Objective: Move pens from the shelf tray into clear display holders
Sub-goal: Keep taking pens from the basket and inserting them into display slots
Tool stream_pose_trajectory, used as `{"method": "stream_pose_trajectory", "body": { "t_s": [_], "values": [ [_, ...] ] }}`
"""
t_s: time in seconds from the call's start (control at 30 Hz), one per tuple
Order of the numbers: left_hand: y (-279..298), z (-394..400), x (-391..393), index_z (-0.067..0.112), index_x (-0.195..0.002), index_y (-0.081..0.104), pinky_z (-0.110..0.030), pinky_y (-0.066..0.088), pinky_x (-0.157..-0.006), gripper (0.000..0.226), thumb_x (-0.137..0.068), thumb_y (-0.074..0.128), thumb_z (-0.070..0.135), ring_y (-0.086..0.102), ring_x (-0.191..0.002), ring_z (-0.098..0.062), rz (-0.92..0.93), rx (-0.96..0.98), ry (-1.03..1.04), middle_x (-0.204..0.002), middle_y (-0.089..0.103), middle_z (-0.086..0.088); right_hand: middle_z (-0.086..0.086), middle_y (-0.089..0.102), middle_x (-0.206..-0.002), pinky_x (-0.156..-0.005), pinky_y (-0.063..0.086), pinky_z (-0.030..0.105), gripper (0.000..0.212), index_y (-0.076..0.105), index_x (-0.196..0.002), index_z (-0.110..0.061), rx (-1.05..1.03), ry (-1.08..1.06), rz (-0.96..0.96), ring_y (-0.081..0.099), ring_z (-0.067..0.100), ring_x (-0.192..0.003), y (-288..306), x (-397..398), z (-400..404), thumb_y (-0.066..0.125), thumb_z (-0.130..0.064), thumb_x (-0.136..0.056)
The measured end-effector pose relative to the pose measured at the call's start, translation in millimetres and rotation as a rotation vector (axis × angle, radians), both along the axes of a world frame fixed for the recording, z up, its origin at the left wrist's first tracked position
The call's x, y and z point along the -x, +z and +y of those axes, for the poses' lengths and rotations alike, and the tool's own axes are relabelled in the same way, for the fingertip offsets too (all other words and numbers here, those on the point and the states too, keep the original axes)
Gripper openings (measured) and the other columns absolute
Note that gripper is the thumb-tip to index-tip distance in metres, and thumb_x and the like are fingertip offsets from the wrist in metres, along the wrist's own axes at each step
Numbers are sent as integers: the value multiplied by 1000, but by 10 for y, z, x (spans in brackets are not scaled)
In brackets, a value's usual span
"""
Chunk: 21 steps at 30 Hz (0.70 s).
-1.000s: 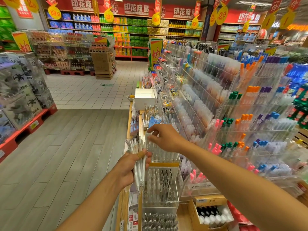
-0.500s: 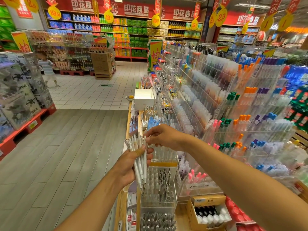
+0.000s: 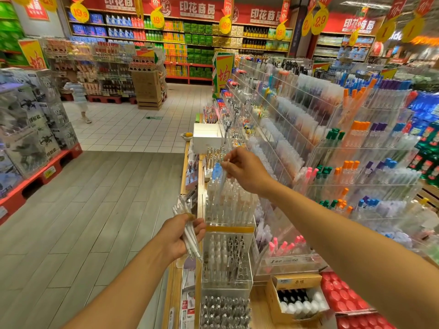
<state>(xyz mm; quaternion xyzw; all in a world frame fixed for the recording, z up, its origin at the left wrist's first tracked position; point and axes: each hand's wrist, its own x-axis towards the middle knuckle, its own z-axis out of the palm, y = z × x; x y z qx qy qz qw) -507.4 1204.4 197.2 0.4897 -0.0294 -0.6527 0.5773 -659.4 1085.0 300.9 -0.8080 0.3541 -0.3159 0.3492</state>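
— Where are the pens?
— A white bundle (image 3: 188,230) sits gripped in the left hand (image 3: 177,236), beside the clear holder (image 3: 229,207).
— And the right hand (image 3: 247,170)?
— Raised above that holder, pinching one pen (image 3: 223,175) that slants down toward the pens standing in it.

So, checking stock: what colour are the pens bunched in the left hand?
White; the pens in the left hand show best in the head view.
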Motion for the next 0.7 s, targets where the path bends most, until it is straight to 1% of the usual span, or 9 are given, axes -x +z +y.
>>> {"method": "stream_pose_trajectory", "body": {
  "t_s": [0.1, 0.23, 0.3, 0.37, 0.43, 0.5, 0.57, 0.63, 0.7],
  "values": [
    [-40, -16, -37, -10, -117, 59, -33, 60, -52, 26, -98, 47, 4, 67, -71, -25, -9, 6, -6, -81, 68, -19, 5, 63, -81, -68, 49, 34, 10, 49, -96, -12, 92, -4, 138, 61, 21, -75, -72, -31, -14, 56, -20, -98],
    [-12, -23, -7, -11, -122, 58, -34, 60, -55, 30, -99, 46, 3, 70, -85, -27, -59, 25, -34, -98, 72, -21, 9, 63, -88, -67, 45, 34, 11, 47, -97, -13, 137, 23, 282, 59, 27, -80, -190, -69, -2, 54, -20, -99],
    [4, -21, 8, -11, -120, 59, -33, 60, -54, 29, -100, 46, 4, 72, -86, -26, -87, 24, -49, -101, 74, -21, 6, 60, -86, -63, 44, 32, 12, 49, -98, -12, 151, 32, 326, 55, 23, -75, -233, -83, -6, 56, -22, -99],
    [8, -20, 12, -9, -120, 61, -33, 59, -57, 28, -102, 46, 7, 74, -85, -24, -110, 24, -68, -104, 74, -20, -1, 57, -85, -60, 41, 26, 13, 54, -99, -13, 199, 20, 371, 51, 17, -74, -252, -100, -24, 60, -25, -96],
    [4, -19, 11, -8, -119, 61, -33, 58, -61, 28, -102, 46, 8, 75, -84, -22, -125, 29, -86, -103, 75, -18, -3, 56, -91, -67, 40, 27, 15, 62, -97, -14, 265, 9, 438, 52, 16, -83, -280, -117, -59, 65, -28, -93],
    [1, -19, 14, -8, -118, 62, -31, 58, -60, 27, -102, 46, 7, 75, -82, -20, -135, 38, -104, -101, 76, -17, -3, 51, -92, -74, 38, 27, 18, 68, -96, -14, 327, 4, 488, 50, 15, -90, -327, -123, -88, 68, -31, -90],
    [-1, -22, 20, -8, -116, 63, -30, 59, -60, 26, -102, 47, 6, 76, -82, -19, -139, 46, -117, -101, 76, -16, -3, 49, -93, -77, 37, 27, 20, 71, -97, -14, 357, -9, 495, 48, 16, -95, -370, -123, -99, 69, -33, -89],
    [0, -27, 29, -9, -111, 66, -30, 59, -63, 25, -101, 49, 6, 75, -81, -19, -147, 53, -130, -102, 75, -18, 1, 53, -99, -80, 41, 30, 22, 72, -98, -16, 368, -23, 499, 49, 19, -99, -387, -132, -100, 69, -34, -89],
    [10, -31, 37, -9, -107, 68, -29, 60, -62, 23, -99, 52, 6, 75, -79, -19, -150, 62, -139, -99, 75, -20, 4, 56, -104, -85, 46, 36, 24, 72, -101, -16, 378, -34, 521, 51, 21, -100, -379, -152, -88, 69, -36, -88]
  ]
}}
